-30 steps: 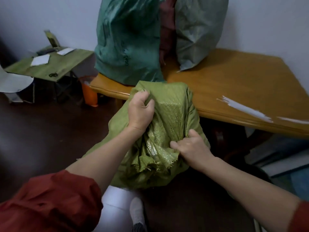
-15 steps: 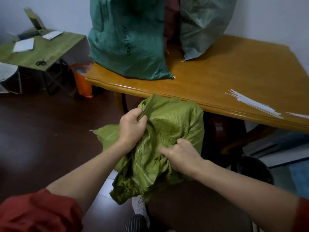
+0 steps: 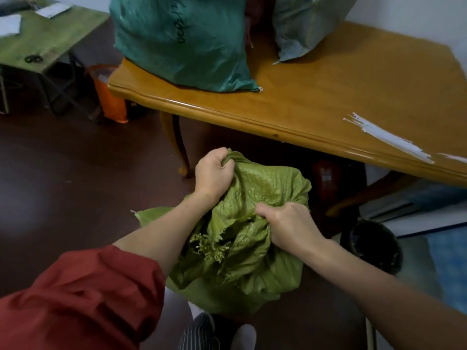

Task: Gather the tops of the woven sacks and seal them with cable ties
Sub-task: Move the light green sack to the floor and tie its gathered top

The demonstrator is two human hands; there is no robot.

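Light-green sack on floor, just in front of table; top fabric is bunched w/ left hand and right hand, both clenched on it. Neck not yet gathered; no tie seen on it. White ties are left untouched on table.

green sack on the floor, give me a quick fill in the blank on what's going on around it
1. Both hands grip the light green sack, which sits on the ____.
2. The teal sack stands on the ____ table.
3. The cable ties lying on that table are ____ in colour.
4. The left hand grips the sack ____ from the person than the right hand.

Missing words: floor; wooden; white; farther
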